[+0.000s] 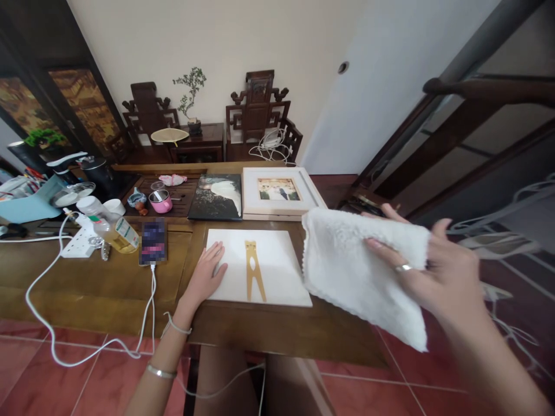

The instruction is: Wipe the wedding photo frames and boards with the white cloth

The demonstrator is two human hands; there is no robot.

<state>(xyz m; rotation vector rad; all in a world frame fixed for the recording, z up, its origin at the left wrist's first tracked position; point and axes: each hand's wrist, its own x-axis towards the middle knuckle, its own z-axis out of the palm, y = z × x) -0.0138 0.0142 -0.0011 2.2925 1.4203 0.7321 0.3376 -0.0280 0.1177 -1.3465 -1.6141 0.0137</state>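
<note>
My left hand (207,275) lies flat, fingers spread, on the left edge of a white square board (277,260) with a gold stand on its back (254,276), which rests on the wooden table (104,283). My right hand (427,266), a ring on one finger, holds a fluffy white cloth (355,277) up in the air, to the right of the board and over the table's right end. The fingers are pressed against the cloth.
A white photo frame (281,193) and a dark picture (217,197) lie behind the board. Left are a phone (153,241) on a white cable, a power strip (80,242), a bottle (117,232), a pink cup (161,201) and a tea tray. Carved chairs stand behind; a stair rail is right.
</note>
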